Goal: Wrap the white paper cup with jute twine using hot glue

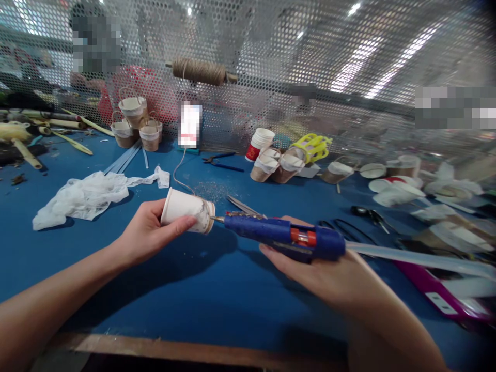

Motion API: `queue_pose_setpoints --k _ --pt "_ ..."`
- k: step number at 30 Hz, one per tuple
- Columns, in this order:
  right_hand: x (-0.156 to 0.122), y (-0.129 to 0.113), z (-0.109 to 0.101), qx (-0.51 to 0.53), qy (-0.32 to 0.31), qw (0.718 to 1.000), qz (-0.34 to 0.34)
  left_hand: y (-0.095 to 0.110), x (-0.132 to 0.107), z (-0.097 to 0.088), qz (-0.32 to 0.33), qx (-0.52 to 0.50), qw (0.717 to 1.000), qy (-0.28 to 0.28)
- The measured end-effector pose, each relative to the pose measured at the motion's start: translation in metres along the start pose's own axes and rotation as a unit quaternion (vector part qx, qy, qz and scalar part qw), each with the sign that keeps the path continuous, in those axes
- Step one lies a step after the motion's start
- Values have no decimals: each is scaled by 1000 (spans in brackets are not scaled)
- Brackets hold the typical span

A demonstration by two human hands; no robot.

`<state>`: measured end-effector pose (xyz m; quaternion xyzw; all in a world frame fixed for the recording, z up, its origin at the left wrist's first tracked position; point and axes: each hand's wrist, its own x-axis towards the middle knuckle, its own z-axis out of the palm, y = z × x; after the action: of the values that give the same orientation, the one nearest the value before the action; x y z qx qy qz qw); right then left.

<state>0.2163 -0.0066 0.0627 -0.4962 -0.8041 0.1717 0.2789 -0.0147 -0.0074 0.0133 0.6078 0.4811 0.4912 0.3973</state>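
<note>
My left hand (149, 235) is closed around a white paper cup (184, 209), which lies on its side in the air with its base end toward the right. Twine (179, 173) runs from the cup's base end back across the table. In my right hand (310, 279) is a blue hot glue gun (267, 232), its metal nozzle at the edge of the cup's base. A long clear glue stick (406, 261) sticks out of the gun's back. Scissors (244, 206) lie just behind the gun, partly covered by it.
White gauze (85, 201) lies left on the blue table (186, 310). Small twine-covered baskets (149, 135) stand at the back, with more right of centre beside stacked cups (260, 143). Pliers (222, 161) lie mid-table. A twine roll (199, 71) hangs on the perforated screen (271, 41).
</note>
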Motion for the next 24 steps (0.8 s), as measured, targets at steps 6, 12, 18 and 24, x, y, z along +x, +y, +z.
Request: queue_pose_setpoints --k 6,12,18,24 --pt "-3 3 5 42 -31 999 15 1 0 1 -11 1 1000 4" --pt "-5 5 6 37 -9 999 14 0 -1 2 -20 -8 1000 3" --pt "-4 5 4 40 -39 998 13 -1 0 4 -45 -9 999 2" --pt "-3 7 5 61 -33 998 1 0 2 5 -69 -10 998 12"
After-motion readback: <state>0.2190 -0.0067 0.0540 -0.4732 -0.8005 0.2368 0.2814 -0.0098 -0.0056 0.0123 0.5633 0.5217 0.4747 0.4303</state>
